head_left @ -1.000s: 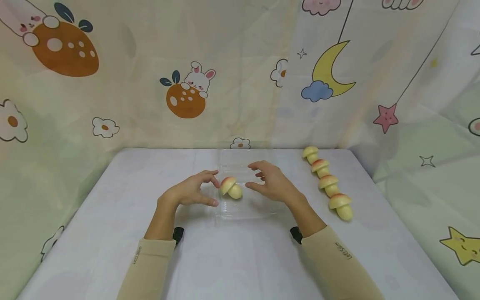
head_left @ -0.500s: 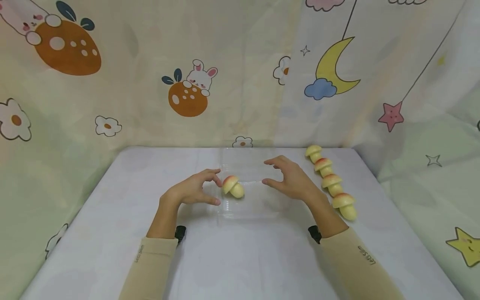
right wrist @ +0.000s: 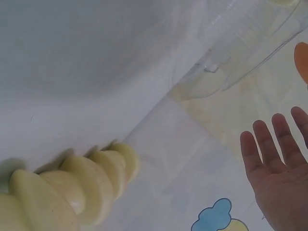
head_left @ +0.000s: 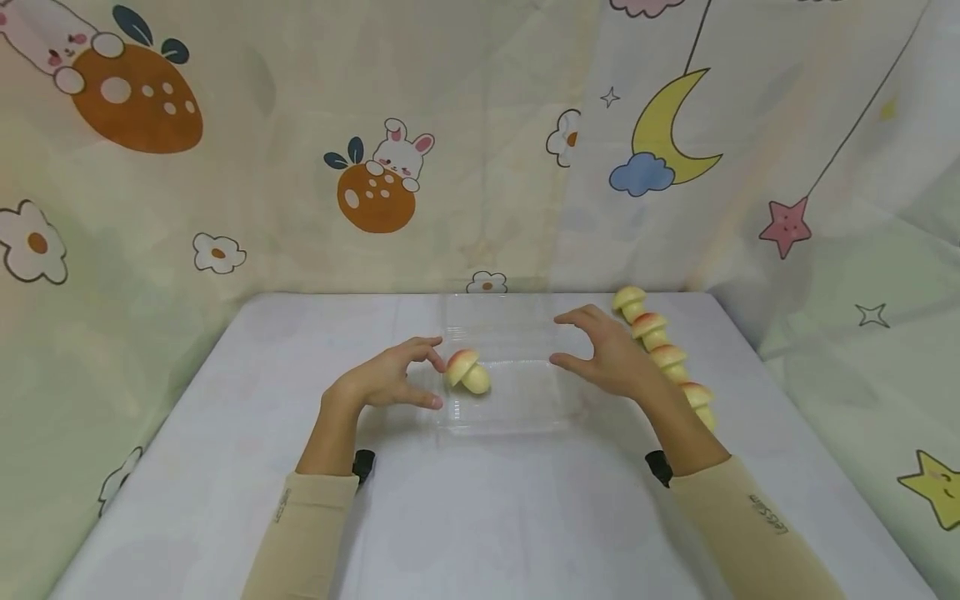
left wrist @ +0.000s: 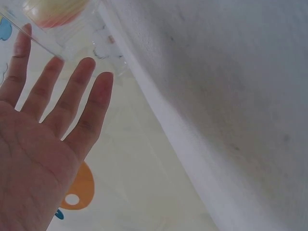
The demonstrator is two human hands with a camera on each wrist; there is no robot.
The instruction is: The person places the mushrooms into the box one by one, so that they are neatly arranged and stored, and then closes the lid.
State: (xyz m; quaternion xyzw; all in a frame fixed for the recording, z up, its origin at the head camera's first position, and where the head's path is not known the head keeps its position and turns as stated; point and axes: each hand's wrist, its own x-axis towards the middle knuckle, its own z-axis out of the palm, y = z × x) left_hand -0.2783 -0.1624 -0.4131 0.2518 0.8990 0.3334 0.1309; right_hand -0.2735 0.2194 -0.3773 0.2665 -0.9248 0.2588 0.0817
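A clear plastic box (head_left: 525,404) stands in the middle of the table, its lid section folded back at the far side. Inside its left part lies one toy mushroom (head_left: 468,372) with a yellow, red-tinged cap. My left hand (head_left: 386,377) is at the box's left wall with fingers and thumb spread; the left wrist view shows the fingers straight, near the clear plastic (left wrist: 53,41). Whether they touch it I cannot tell. My right hand (head_left: 611,354) hangs just beyond the box's right side, thumb and fingers apart, holding nothing.
Several more toy mushrooms (head_left: 669,360) form a slanting row on the right of the table, partly behind my right hand and forearm. A white cloth (head_left: 480,517) covers the table. A cartoon-print curtain (head_left: 480,167) rises behind it.
My right hand has moved rightward, from above the box to past its right side, towards the row of mushrooms. The left hand and the mushroom in the box have stayed put.
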